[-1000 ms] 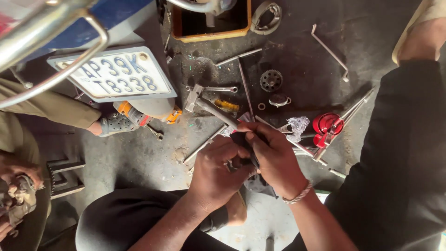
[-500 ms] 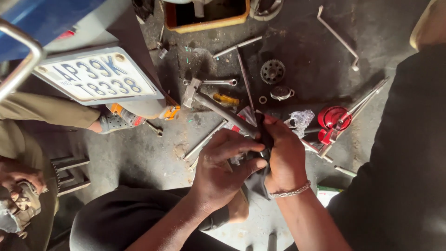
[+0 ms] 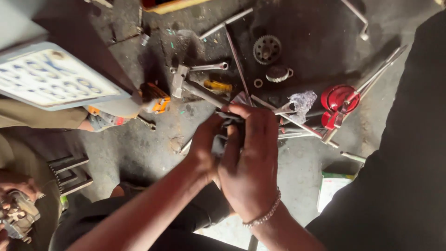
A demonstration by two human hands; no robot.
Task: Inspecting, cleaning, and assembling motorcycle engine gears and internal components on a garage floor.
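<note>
Both my hands meet at the middle of the view over a greasy concrete floor (image 3: pixel 153 139). My left hand (image 3: pixel 204 142) and my right hand (image 3: pixel 251 162), which wears a bead bracelet, close together around a small dark metal part (image 3: pixel 226 132). Most of the part is hidden by my fingers. Just beyond my fingertips lie a hammer (image 3: pixel 186 86), a yellow-handled tool (image 3: pixel 218 86) and several long steel rods and spanners (image 3: pixel 297 125).
A toothed gear (image 3: pixel 267 49), a smaller gear (image 3: pixel 278 73) and a washer (image 3: pixel 258 83) lie further off. A red round part (image 3: pixel 339 97) and crumpled plastic (image 3: pixel 302 100) sit right. A number plate (image 3: pixel 51 76) is at left. Another person's hand (image 3: pixel 16 211) holds a metal piece at bottom left.
The view has closed in on my hands and shifted down. My right hand has wrapped further over the dark part, and both hands stay pressed together.
</note>
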